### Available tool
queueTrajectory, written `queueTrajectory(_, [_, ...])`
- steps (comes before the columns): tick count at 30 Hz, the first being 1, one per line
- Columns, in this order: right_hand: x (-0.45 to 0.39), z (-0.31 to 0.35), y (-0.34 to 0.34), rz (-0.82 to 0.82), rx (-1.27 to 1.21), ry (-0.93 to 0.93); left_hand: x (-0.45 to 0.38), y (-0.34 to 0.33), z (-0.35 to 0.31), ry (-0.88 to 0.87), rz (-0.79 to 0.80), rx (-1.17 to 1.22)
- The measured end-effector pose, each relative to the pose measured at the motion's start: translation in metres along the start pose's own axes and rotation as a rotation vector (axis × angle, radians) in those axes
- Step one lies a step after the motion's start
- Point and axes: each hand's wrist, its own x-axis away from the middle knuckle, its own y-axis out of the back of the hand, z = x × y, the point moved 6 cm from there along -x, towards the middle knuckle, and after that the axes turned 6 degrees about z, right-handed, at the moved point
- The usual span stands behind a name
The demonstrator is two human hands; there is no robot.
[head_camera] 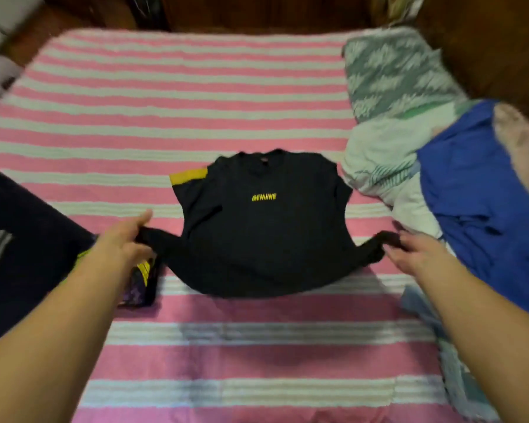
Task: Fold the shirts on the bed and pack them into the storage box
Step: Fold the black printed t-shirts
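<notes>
In the middle of the bed, a black shirt (pixel 263 227) is spread out front side up, collar pointing to 12 o'clock, with small yellow lettering on the chest and a yellow band on the sleeve at about 10 o'clock. The upper part lies on the bedspread, but the bottom hem looks lifted a bit, since there's a shadow on the bed right under it.

Both hands have it by the bottom corners. The left hand (pixel 126 239) at roughly 9 o'clock of the shirt has its fingers wrapped around the pulled-out corner of fabric, thumb sticking up. The right hand (pixel 416 254) at around 3 o'clock is pinching the other corner, fingers curled over the cloth. The hem is stretched tight between them.

The bed (pixel 180 96) has a pink and white striped cover. Just under the left hand there's a folded dark garment (pixel 144 282) with yellow stripes and some purple print, kinda blurry. Further left at 9 o'clock is a big dark thing (pixel 22 239) with a grey strip on it, can't tell what it is exactly. Over at 2 to 3 o'clock sits a pile of clothes: a blue garment (pixel 477 203) on top of whitish-green stuff (pixel 382 157), plus a grey-and-white patterned pillow (pixel 391 74) behind them.
</notes>
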Motion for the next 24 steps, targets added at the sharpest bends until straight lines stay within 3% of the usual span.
queueTrajectory(1, [0.012, 0.053, -0.024, 0.094, -0.06, 0.102, 0.014, -0.023, -0.056, -0.104, 0.044, 0.066])
queueTrajectory(4, [0.063, 0.189, -0.06, 0.167, -0.659, 0.37, 0.077, -0.056, -0.191, -0.416, 0.194, 0.291])
queueTrajectory(7, [0.124, 0.261, -0.067, 0.151, -0.648, 0.474, 0.148, -0.06, -0.262, -0.604, 0.318, 0.535])
queueTrajectory(9, [0.145, 0.274, -0.057, 0.149, -0.599, 0.497, 0.181, -0.057, -0.269, -0.675, 0.344, 0.52])
queueTrajectory(16, [0.107, 0.173, -0.003, 0.046, -0.304, 0.375, 0.153, 0.022, -0.161, -0.477, -0.032, 0.093])
queueTrajectory(19, [0.086, 0.101, 0.019, -0.016, -0.224, 0.257, 0.123, 0.057, -0.08, -0.292, -0.084, -0.01])
queueTrajectory(24, [0.037, -0.044, 0.076, -0.197, -0.123, 0.012, 0.057, 0.139, 0.082, -0.016, -0.306, -0.091])
